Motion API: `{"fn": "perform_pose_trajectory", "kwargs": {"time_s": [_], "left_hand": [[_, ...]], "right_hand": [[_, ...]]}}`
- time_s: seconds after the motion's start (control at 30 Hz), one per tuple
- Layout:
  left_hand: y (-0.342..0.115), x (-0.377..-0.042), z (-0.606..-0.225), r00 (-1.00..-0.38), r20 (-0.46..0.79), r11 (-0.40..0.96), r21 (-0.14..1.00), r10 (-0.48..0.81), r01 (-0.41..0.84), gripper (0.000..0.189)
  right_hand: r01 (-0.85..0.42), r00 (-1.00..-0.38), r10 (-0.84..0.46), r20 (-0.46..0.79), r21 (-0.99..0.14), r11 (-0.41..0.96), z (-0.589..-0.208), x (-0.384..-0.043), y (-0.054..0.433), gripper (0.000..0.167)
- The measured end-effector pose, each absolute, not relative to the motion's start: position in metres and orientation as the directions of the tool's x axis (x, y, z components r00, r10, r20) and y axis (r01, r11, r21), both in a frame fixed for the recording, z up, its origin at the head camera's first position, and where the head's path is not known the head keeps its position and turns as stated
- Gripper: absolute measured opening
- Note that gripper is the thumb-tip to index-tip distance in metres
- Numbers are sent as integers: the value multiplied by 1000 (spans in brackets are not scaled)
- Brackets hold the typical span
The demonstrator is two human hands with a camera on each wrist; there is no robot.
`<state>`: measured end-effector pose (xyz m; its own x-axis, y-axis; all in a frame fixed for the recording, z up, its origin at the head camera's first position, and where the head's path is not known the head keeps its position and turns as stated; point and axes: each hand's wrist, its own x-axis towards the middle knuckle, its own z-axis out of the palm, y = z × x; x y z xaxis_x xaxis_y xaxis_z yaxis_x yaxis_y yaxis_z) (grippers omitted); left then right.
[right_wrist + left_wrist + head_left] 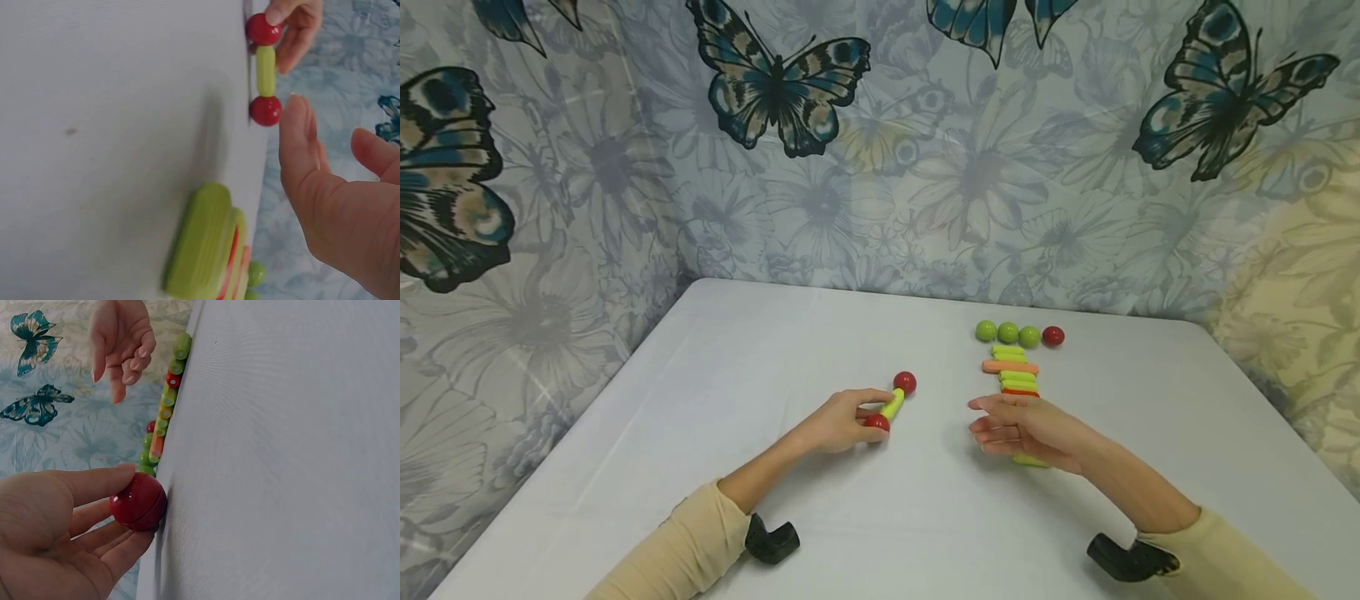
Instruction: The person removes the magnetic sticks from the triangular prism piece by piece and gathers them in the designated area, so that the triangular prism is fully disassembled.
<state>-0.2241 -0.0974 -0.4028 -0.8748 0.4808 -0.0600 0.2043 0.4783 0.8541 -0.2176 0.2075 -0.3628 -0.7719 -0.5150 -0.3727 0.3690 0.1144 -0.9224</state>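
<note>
My left hand (838, 423) is on the white table, pinching a glossy red ball (877, 423) between thumb and fingers. From that ball a yellow-green stick (892, 406) runs to a second red ball (905, 383), the three lying in one line. In the left wrist view, the thumb lies along the top of the held ball (139, 503). My right hand (1037, 429) hovers palm inward, fingers loosely extended and holding nothing. It hides part of a row of sticks beneath it. Among those are yellow-green sticks (1017, 377), an orange stick (1009, 367) and a red one (1021, 392).
Behind the sticks, several green balls (1007, 332) and one red ball (1053, 337) stand in a line near the table's back edge. Wallpaper with butterflies (778, 79) rises behind the white table (760, 333). Black devices (771, 540) sit at both sleeves.
</note>
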Motion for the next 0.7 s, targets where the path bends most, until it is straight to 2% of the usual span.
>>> {"fn": "perform_pose_trajectory", "kwargs": {"time_s": [0.33, 0.7], "left_hand": [[-96, -224, -404, -878, -65, 496, 843, 475, 206, 53], [-96, -223, -403, -878, -66, 500, 841, 473, 206, 54]], "right_hand": [[372, -799, -486, -355, -926, 65, -367, -234, 182, 56], [378, -834, -379, -400, -916, 135, -380, -251, 156, 55]]}}
